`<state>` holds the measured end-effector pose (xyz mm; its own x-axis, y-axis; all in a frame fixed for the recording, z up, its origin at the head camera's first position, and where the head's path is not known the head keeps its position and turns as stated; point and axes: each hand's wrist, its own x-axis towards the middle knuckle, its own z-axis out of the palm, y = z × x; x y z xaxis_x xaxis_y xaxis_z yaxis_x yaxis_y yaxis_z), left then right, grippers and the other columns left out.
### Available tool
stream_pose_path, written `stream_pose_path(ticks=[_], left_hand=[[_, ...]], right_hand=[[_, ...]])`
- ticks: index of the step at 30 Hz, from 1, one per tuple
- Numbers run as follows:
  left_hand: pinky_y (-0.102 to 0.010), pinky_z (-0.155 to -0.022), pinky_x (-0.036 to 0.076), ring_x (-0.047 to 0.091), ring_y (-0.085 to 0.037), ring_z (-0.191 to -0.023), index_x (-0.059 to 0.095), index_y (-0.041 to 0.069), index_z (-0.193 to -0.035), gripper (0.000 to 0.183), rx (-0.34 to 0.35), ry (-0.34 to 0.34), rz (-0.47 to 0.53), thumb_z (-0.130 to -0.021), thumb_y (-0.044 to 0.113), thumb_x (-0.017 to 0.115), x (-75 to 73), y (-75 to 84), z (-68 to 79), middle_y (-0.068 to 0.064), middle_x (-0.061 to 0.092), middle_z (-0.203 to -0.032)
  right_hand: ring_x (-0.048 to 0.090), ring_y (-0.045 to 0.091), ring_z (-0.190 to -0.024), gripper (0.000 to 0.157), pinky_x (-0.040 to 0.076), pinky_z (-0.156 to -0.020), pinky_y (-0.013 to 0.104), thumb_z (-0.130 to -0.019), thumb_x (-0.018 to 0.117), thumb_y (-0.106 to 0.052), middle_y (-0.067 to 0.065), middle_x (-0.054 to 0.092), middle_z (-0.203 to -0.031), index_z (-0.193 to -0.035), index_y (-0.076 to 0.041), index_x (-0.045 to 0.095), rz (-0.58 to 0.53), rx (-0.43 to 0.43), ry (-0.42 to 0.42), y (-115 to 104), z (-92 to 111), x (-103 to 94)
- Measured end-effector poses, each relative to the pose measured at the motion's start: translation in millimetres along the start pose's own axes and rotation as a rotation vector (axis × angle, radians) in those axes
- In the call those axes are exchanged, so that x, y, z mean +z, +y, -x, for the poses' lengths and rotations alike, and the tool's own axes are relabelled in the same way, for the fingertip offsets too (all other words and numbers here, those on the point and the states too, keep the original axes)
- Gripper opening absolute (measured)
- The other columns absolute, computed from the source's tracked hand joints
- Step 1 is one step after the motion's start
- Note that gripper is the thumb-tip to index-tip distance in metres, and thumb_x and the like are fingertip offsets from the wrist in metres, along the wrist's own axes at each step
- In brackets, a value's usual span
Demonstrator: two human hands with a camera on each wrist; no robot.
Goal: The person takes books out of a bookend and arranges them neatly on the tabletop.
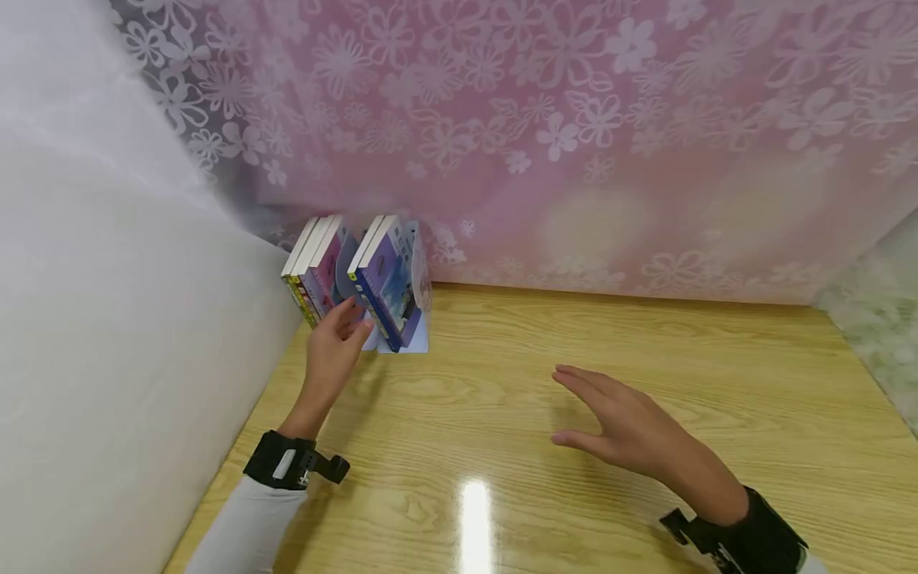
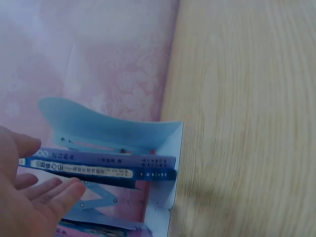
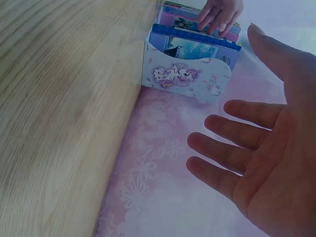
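Note:
A pale blue folding book rack [image 3: 185, 79] with a cartoon pony on its end panel stands by the back wall at the left. In its right section lean a blue-spined book [image 1: 376, 307] and a purple-spined book [image 2: 106, 158]; several thinner books [image 1: 313, 263] fill the left section. My left hand [image 1: 333, 343] is at the blue-spined book, fingers on its left side and thumb apart near its spine; no grip shows. Over the table to the right, my right hand [image 1: 624, 418] hovers with fingers straight, thumb spread and nothing held.
The wood-grain table [image 1: 495, 406] runs up to a pink floral cloth [image 1: 574, 199] at the back. White sheeting [image 1: 129, 319] borders the left side. A bright light reflection lies on the front of the table.

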<state>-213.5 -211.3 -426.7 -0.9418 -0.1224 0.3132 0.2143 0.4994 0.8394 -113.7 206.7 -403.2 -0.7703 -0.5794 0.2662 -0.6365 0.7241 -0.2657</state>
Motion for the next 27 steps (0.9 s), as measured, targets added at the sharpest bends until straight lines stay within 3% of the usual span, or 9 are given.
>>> stream_pose_path(ticks=[11,21,27], left_hand=[[-0.046,-0.087,0.058,0.071,-0.032,-0.103,0.056,0.005,-0.136,0.049,0.017,0.042,-0.051,-0.093,0.025,0.069,15.7,-2.5,-18.5,-0.021,0.068,-0.123],[-0.048,-0.089,0.057,0.068,-0.035,-0.109,0.045,0.002,-0.143,0.052,-0.011,0.022,-0.032,-0.095,0.012,0.061,25.7,-4.8,-26.2,-0.025,0.064,-0.127],[-0.047,-0.082,0.059,0.071,-0.034,-0.104,0.046,-0.002,-0.139,0.05,-0.02,0.07,-0.038,-0.094,0.015,0.06,32.1,-9.1,-26.2,-0.027,0.067,-0.121]], right_hand=[[0.056,0.027,-0.129,0.079,0.053,-0.096,0.044,-0.084,0.071,-0.053,0.01,0.052,-0.147,-0.147,-0.012,0.046,-0.006,-0.067,0.023,-8,-13,8.9],[0.057,0.026,-0.129,0.078,0.053,-0.097,0.042,-0.084,0.072,-0.051,0.009,0.053,-0.146,-0.145,-0.01,0.047,-0.027,-0.094,0.032,-16,-25,15.9],[0.056,0.026,-0.13,0.077,0.053,-0.098,0.042,-0.085,0.07,-0.053,0.01,0.053,-0.146,-0.146,-0.012,0.047,-0.039,-0.094,0.018,-20,-33,22.0]])
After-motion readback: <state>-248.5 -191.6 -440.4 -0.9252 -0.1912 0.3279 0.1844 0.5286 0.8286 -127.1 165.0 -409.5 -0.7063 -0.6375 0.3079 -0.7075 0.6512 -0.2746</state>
